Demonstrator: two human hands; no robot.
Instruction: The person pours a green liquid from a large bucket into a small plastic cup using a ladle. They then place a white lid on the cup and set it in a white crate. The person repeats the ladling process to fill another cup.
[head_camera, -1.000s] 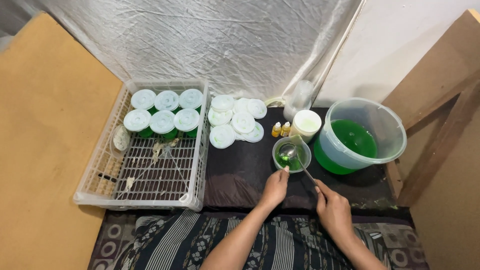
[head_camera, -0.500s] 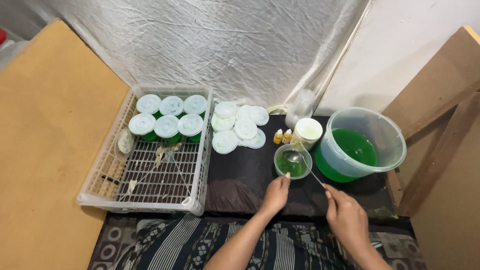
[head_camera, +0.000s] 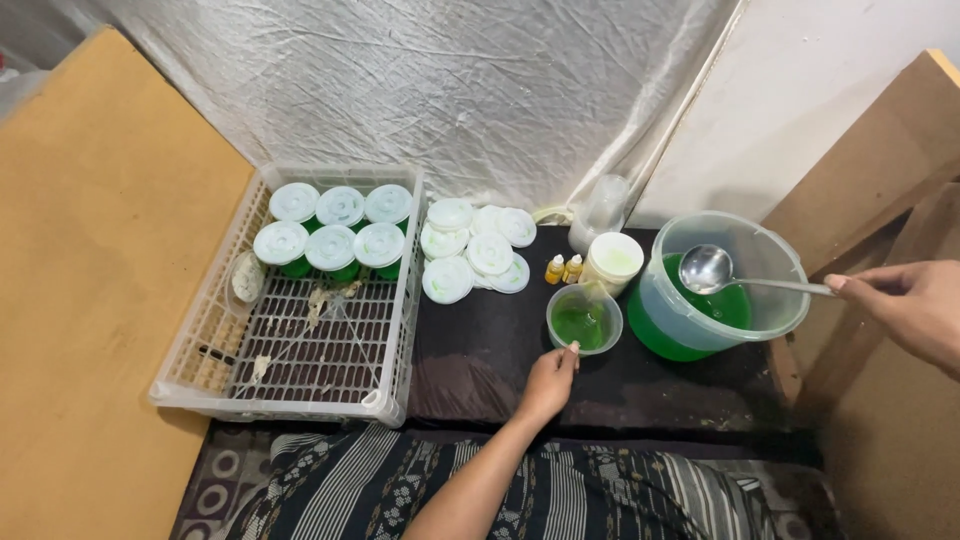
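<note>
A: Right hand (head_camera: 915, 310)?
B: Clenched on the handle end of a metal ladle (head_camera: 708, 268), by the right edge of the view. Ladle bowl sits over the clear bucket (head_camera: 780, 255), just above the green liquid (head_camera: 725, 305), near the bucket's back rim. Can't tell if the bowl is full.

A: Left hand (head_camera: 548, 382)?
B: On the dark mat (head_camera: 480, 350), front-centre. Fingertips touch the near wall of the small clear cup (head_camera: 585, 318), steadying it; fingers loosely curled, not wrapped round it.

A: Cup contents?
B: Some green liquid already in. Cup stands mid-mat, just left of the bucket, in front of a white tub (head_camera: 612, 258) and two tiny yellow dropper bottles (head_camera: 562, 268).

A: Step?
B: My read: ladling from bucket to cup, ladle at the bucket end of the trip.

A: Next move needs?
B: Probably a level carry across the short gap to the cup and a slow tip, left hand bracing. Spill risk on the mat.

A: Rest?
B: White crate (head_camera: 395, 330) at the left edge, six lidded cups (head_camera: 330, 235) along its back. Loose lids (head_camera: 475, 250) stacked at the mat's back-left corner.
</note>
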